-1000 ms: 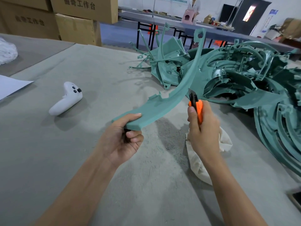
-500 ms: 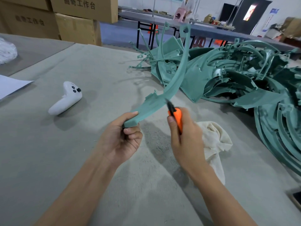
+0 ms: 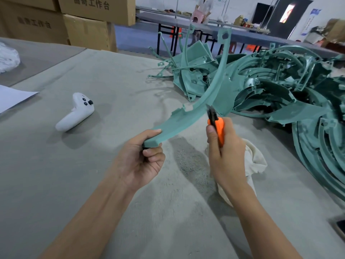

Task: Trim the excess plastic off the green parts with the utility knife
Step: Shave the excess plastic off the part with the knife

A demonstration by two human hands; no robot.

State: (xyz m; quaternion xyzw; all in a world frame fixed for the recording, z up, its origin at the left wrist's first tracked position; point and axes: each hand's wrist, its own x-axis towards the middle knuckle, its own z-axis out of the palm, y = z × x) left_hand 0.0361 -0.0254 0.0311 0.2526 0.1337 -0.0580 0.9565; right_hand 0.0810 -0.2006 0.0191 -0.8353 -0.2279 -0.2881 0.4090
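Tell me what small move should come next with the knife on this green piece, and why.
Probably draw the utility knife along the right edge of the curved green part, away from the left hand. The right hand holds the blade tip by that edge, and the left hand grips the part's near end.

The handle of the utility knife (image 3: pixel 220 130) is mostly buried in the right grip (image 3: pixel 225 156), and I can't tell whether its tip touches the green part (image 3: pixel 203 103). That hand and arm cover much of the cloth (image 3: pixel 255 159). The part's near end vanishes inside the left grip (image 3: pixel 139 161). A dark object (image 3: pixel 340 228), perhaps a phone, is cut off by the right edge.
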